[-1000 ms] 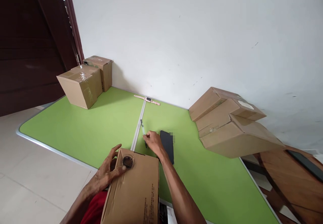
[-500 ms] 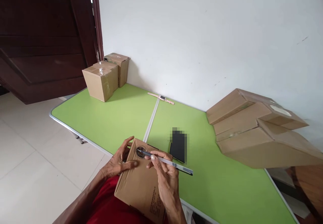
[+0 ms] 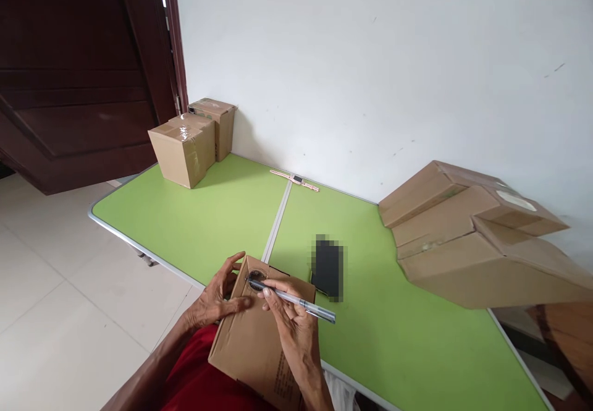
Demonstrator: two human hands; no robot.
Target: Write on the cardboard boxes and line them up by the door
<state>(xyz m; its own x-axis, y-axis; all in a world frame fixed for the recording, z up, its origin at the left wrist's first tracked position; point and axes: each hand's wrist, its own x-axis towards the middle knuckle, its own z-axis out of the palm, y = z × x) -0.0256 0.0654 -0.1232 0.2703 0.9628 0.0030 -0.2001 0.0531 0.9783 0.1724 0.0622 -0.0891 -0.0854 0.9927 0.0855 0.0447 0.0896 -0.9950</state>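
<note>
A brown cardboard box [image 3: 254, 343] rests against the near table edge and the red clothing, tilted toward me. My left hand [image 3: 217, 296] grips its left edge, thumb on the top face and fingers round the far corner. In my right hand [image 3: 290, 315] is a pen [image 3: 308, 306] with a clear barrel, pinched between thumb and fingers. Its tip touches a dark round mark [image 3: 256, 279] near the far left corner of the box. Small printed text shows on the lower right of that face, partly covered by my right wrist.
On the green folding table [image 3: 222, 213], two taped boxes [image 3: 180, 151] stand back left and larger boxes [image 3: 463, 238] at right. A pink-strapped watch [image 3: 296, 180] lies by the wall. Beyond my right hand is a dark, partly pixelated flat object [image 3: 328, 269].
My right hand has moved slightly left with the pen, whose tip now sits nearer the left side of the round mark. My left hand keeps its hold on the box.
</note>
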